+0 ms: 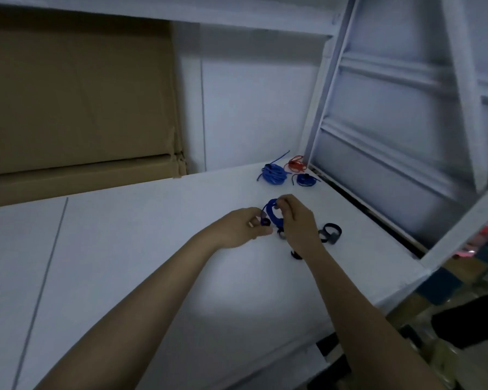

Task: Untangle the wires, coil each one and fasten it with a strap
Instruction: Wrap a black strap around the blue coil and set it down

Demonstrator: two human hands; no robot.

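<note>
Above a white table [152, 249], the left hand [244, 228] and right hand [297, 220] both pinch a dark blue wire coil [273, 211] between curled fingers — loose straps [330, 233] just right of it, three finished coils [286, 171] beyond.

We see a smooth, matt white table [152, 220], matt brown cardboard boxes [76, 108], plastic-coated blue wire coils [273, 173] and dull painted metal shelving [392, 114].

Storeroom or workshop – flat cardboard boxes [76, 99], white worktable [124, 249], stepladder [392, 108].
</note>
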